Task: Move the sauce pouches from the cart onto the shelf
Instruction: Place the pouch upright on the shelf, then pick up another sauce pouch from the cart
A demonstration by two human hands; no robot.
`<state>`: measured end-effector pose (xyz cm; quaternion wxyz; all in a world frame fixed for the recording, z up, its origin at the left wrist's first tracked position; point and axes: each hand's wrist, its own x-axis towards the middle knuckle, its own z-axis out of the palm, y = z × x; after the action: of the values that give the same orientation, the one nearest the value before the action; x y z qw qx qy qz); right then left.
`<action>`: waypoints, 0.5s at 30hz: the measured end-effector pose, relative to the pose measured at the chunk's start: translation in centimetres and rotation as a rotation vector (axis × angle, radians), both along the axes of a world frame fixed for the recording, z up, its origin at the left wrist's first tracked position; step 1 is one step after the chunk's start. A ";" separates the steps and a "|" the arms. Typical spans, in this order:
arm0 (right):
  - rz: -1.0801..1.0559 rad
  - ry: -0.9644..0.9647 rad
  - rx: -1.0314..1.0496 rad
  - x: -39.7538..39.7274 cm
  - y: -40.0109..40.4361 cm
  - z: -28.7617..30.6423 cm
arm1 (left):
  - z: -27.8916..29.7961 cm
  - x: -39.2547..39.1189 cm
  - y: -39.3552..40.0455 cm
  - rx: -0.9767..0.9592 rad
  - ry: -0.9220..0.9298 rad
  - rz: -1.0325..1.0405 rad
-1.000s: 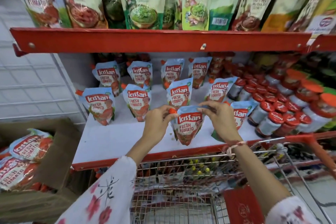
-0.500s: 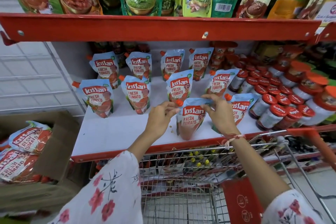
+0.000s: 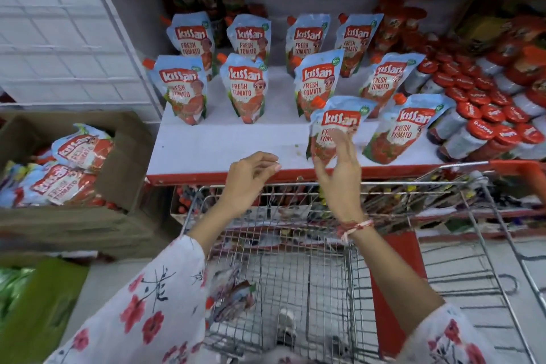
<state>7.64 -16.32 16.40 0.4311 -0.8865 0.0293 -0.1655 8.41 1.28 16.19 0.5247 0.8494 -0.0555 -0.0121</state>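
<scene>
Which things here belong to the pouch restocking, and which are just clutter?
Job:
- front pouch
- shelved pouches
- white shelf
- cart
- boxed pouches
- left hand
- right hand

Clutter:
- red-lidded jars
- green bag

Ten light-blue spouted sauce pouches, each labelled "Kissan Fresh Tomato", stand upright on the white shelf (image 3: 206,145): four at the back, four in the middle row, two in front. The nearest pouch (image 3: 335,127) stands near the shelf's front edge, just beside its right-hand neighbour (image 3: 404,127). One more pouch (image 3: 233,298) lies in the wire cart (image 3: 413,186).
</scene>
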 end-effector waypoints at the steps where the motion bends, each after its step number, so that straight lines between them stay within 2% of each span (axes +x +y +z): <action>1: 0.032 0.004 -0.045 -0.6 0.5 -0.9 | -0.6 -0.7 0.6 0.011 0.016 0.003; 4: 0.145 0.052 -0.113 -2.4 2.2 -4.2 | -2.9 -3.0 2.4 0.082 0.093 0.002; 8: 0.307 0.275 -0.184 -5.7 4.5 -8.5 | -7.0 -6.5 5.2 0.193 0.219 -0.007; 11: 0.442 0.482 -0.263 -8.2 6.0 -11.7 | -10.3 -9.1 7.1 0.350 0.374 -0.054; 15: 0.588 0.649 -0.296 -10.1 7.7 -14.7 | -13.1 -11.7 7.9 0.567 0.496 -0.158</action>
<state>-2.42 -8.60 1.67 0.2970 -0.9152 -0.1140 0.2474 -3.29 9.20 3.14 0.2642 0.9251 0.0134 -0.2725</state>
